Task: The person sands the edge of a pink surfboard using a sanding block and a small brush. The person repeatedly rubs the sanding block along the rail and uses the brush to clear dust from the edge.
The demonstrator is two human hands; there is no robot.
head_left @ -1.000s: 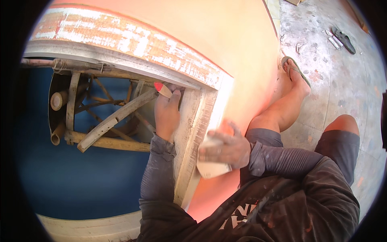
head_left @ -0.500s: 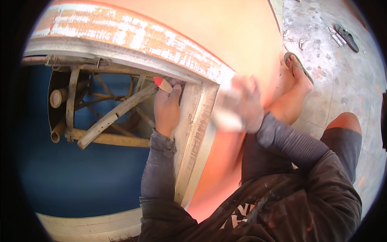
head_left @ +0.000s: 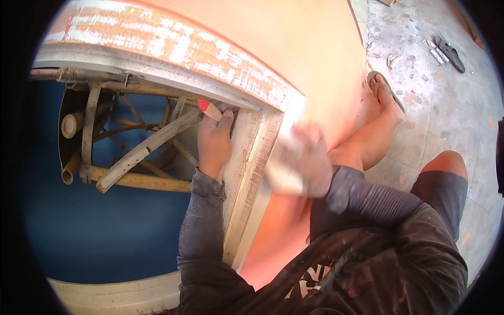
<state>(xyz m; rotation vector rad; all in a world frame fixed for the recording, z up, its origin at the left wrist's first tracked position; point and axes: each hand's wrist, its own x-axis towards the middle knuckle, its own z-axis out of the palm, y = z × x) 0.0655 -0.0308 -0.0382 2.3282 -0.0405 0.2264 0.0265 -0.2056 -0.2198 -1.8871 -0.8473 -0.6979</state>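
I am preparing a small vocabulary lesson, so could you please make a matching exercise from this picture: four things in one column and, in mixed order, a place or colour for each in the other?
Things:
1. red-tipped stick
2. pale sheet
3. loose sandal
4. wall

Places or colours:
A. lying on the floor
B. partly covered by the right hand, blurred
C. orange-pink
D. held in the left hand

Pairs: 1-D, 2-B, 3-A, 4-C

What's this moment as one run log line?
left hand: holds red-tipped stick | right hand: blurred, over pale sheet | window frame: between hands
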